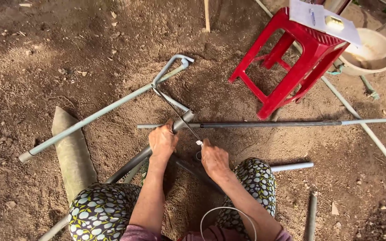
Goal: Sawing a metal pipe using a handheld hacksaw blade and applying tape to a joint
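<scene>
paper sheet (320, 18): white, rectangular, with faint print, lying flat on the red stool (291, 53), one edge overhanging the seat.
small box (334, 22): yellowish, rectangular, resting on the sheet, atop the stool.
pen (312, 17): blue, on the sheet, beside the box.

Up to your right you have a red plastic stool (296, 58) standing on the dirt ground (68, 53), with white papers (322, 20) and a small yellow block (334, 22) lying on its seat. Just beyond it sits a cream-coloured basin (374, 53). To your left, a flat grey slab (72, 154) lies in the dirt beside your patterned trousers (101, 212).
</scene>
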